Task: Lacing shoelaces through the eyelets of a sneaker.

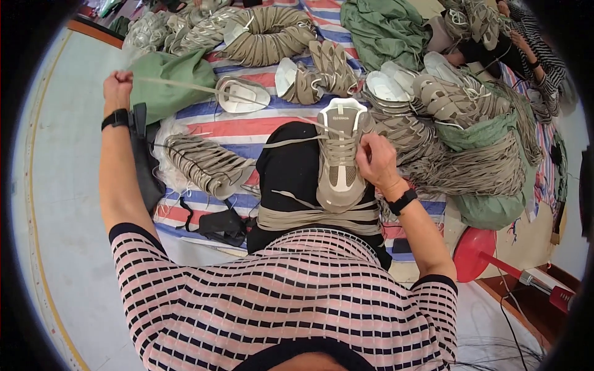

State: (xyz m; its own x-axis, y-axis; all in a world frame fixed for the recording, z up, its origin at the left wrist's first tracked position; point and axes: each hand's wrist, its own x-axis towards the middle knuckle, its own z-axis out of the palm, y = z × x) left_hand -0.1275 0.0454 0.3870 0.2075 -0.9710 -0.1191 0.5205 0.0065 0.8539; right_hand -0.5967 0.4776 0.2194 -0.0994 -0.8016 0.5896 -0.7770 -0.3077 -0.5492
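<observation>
A beige and tan sneaker upper with a white-edged tongue lies across my lap, its toe pointing toward me. Beige lacing crosses its front in several rows. My left hand is raised far out to the left, closed round the end of a shoelace. That lace runs stretched from the fist to the upper's top eyelets. Another lace end trails left over my dark trousers. Curled against the upper's right edge, the fingers of my right hand grip it; their tips are partly hidden.
Bundled uppers lie to the left, and a ring of uppers sits at the back. A big bunch of beige laces spills over green cloth at right. Near my right elbow is a red round object. Another person's arm shows far right.
</observation>
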